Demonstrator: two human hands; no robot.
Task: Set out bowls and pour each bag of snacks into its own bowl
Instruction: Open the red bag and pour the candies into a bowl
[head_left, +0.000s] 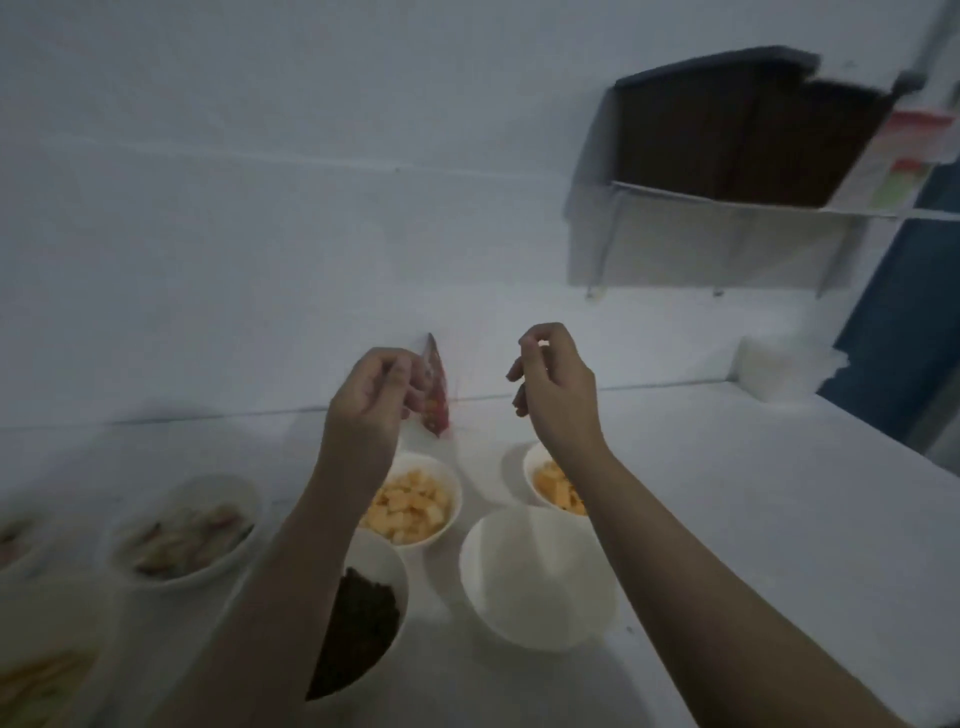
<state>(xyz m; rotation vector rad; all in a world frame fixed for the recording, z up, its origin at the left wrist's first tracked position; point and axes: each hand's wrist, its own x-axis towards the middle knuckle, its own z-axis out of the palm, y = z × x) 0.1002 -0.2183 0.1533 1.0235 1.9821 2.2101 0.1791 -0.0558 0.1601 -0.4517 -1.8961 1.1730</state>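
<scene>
White counter (753, 493), left hand (371, 397) pinching red crinkled snack bag (436, 395), right hand (553, 387) fingers curled, holding nothing visible.

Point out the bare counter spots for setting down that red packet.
Bare white counter lies right of the empty white bowl, toward the wall. Left is crowded: orange-snack bowl, dark-snack bowl, mixed-snack bowl.

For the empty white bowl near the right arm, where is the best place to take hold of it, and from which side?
Probably the rim of the empty bowl on its right side, coming from above with the right hand. The bowl stands upright with an open mouth; other bowls crowd its left and far sides, while the table to its right is free.
</scene>
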